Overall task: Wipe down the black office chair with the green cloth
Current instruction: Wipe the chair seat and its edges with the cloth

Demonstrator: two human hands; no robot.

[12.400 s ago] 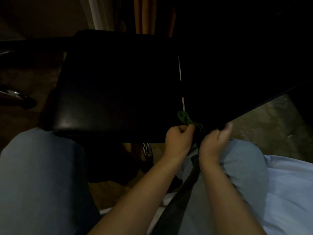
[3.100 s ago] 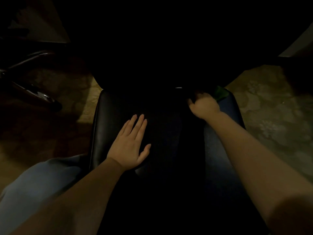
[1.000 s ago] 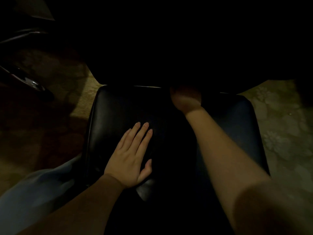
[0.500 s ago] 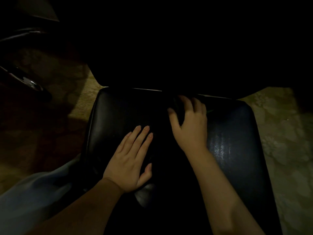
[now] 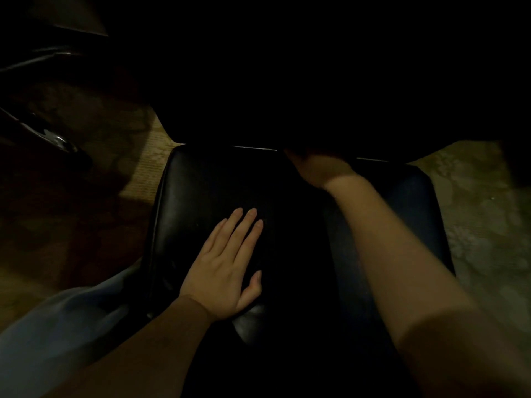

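Head view: the left hand (image 5: 224,265) lies flat, fingers straight, mid-frame on the cushion of the black office chair (image 5: 198,185). The right hand (image 5: 319,168) reaches into shadow at the cushion's far edge, upper centre. Whether it is curled I cannot tell, and the green cloth is not visible. Likely risks are the cloth slipping into that dark gap, patches missed in the gloom, and the chair swivelling if the bracing palm lifts.
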